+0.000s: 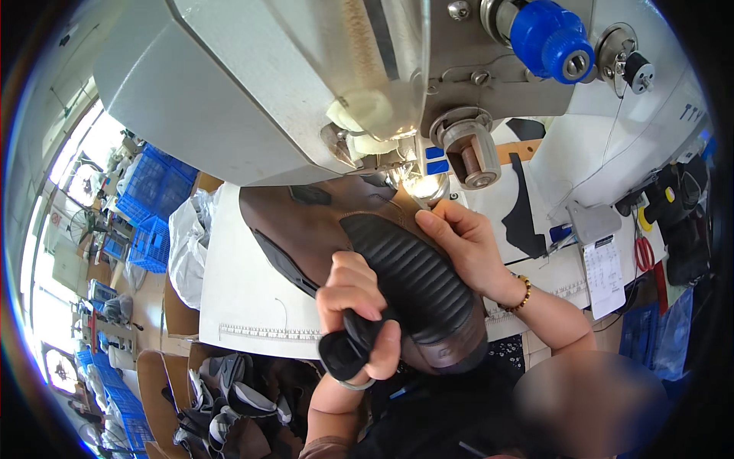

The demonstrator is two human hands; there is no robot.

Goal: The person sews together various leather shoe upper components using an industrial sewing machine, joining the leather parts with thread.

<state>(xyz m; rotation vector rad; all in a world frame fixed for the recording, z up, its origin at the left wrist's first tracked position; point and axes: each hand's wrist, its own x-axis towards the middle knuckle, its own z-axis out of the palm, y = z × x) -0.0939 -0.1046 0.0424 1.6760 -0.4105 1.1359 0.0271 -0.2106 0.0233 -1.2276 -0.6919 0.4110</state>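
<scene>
A brown and black leather shoe upper, with a ribbed black panel, lies slanted across the sewing machine's white bed. Its far end reaches under the lit needle area, where the machine head hides part of it. My left hand is closed round a bunched black part of the upper on its near left side. On the right edge, close to the needle area, my right hand pinches the upper between thumb and fingers. The grey sewing machine head hangs over the work.
Right of the upper, a black cut piece lies on the white table. Red-handled scissors and a paper slip are farther right. Below the table's left edge stands a cardboard box of cut pieces. Blue crates are stacked at the left.
</scene>
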